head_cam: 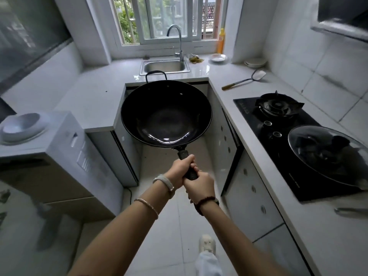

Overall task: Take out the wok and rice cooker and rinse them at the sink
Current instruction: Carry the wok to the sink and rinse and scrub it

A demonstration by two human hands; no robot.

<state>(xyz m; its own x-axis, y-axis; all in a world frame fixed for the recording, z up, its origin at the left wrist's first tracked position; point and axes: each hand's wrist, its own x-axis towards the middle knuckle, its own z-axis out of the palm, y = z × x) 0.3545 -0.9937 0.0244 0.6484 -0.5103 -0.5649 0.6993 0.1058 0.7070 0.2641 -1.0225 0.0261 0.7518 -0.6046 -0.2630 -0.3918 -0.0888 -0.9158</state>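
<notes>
Left hand (179, 169) and right hand (201, 186) both clench the wok (166, 114), held level above the floor short of the sink (165, 66), by its stick handle (183, 154). Likely heavy, rigid, nose-heavy; the far loop handle (156, 75) offers steadier support.

Black wok (166, 114), round and deep, glossy inside, held level in mid-air over the floor, long dark handle (183, 155) gripped by left hand (180, 168) ahead of right hand (200, 186), far loop handle (156, 75) pointed toward stainless steel sink (164, 66), sunk in white counter (95, 100).
</notes>
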